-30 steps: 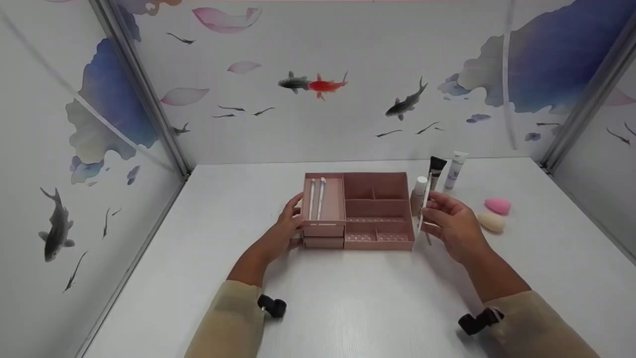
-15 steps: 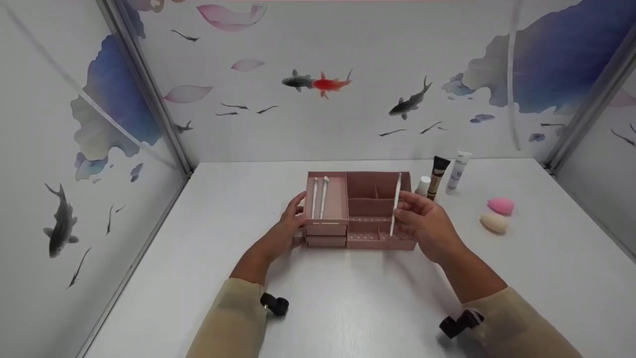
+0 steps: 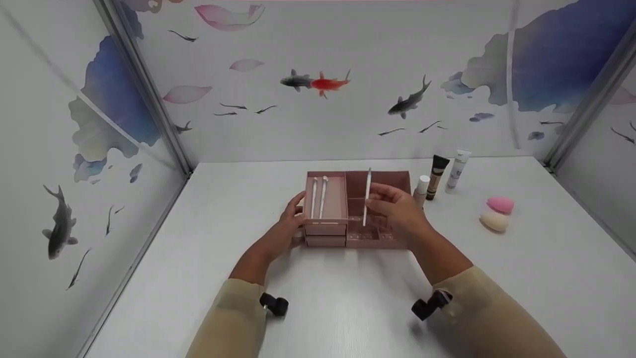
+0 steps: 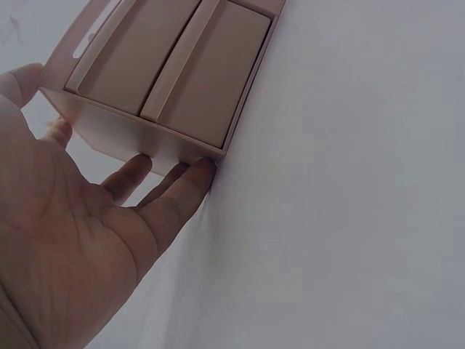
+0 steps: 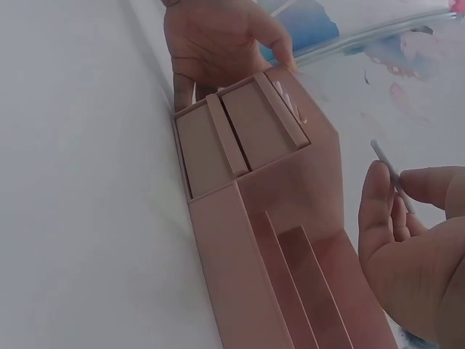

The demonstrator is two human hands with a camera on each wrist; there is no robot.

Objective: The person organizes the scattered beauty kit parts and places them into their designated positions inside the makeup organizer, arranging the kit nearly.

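A pink organizer (image 3: 325, 242) stands on the table, with compartments on its right and two drawers at its left front. My left hand (image 3: 287, 226) rests against its left side. In the left wrist view, the fingertips (image 4: 200, 174) touch the side wall, and the thumb is at the top edge. My right hand (image 3: 400, 211) pinches a slim white stick (image 3: 367, 196) between thumb and fingers, upright above the compartments. Two similar white sticks (image 3: 324, 198) lie side by side in the organizer's top left tray. The held stick's exact kind cannot be made out.
Right of the organizer stand a white-capped bottle (image 3: 422, 189), a black-capped tube (image 3: 437, 178) and a white tube (image 3: 457, 170). Nearer the right edge lie a pink makeup sponge (image 3: 500, 204) and a beige one (image 3: 494, 222). Patterned panels wall in the back and sides.
My right hand has carried the white stick leftward, from beside the organizer's right wall to over its compartments. The left hand stays at the left side.
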